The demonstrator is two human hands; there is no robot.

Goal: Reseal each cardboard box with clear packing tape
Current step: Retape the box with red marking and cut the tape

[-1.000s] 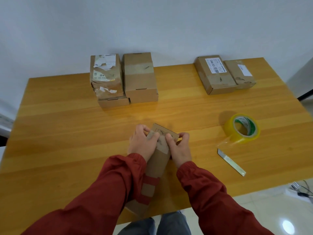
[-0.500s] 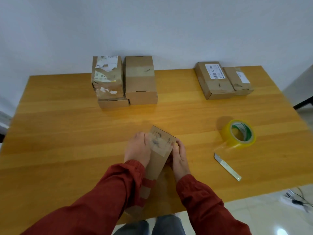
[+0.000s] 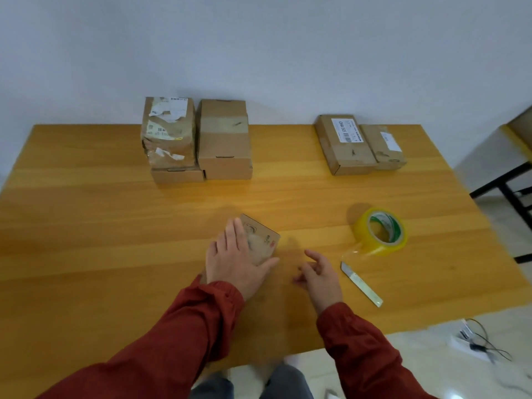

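A small cardboard box (image 3: 263, 239) lies on the wooden table (image 3: 100, 226) near its front middle, its far end showing past my fingers. My left hand (image 3: 236, 260) rests flat on top of it, fingers straight, thumb spread to the right. Just right of the box, my right hand (image 3: 319, 275) hovers over the table with loosely spread fingers and holds nothing. A roll of clear yellowish packing tape (image 3: 380, 231) stands further right, a loose tail trailing toward a small cutter blade (image 3: 361, 283).
At the back left a torn-labelled box (image 3: 169, 133) sits on a flatter box (image 3: 177, 175), beside a taller box (image 3: 224, 139). Two flat boxes (image 3: 342, 142) (image 3: 383, 145) lie at the back right. A black table frame (image 3: 506, 182) and floor cables (image 3: 478, 344) lie right.
My right hand has let go of the small box and moved right. My left hand has shifted from the box's side onto its top, and the box now lies lower.
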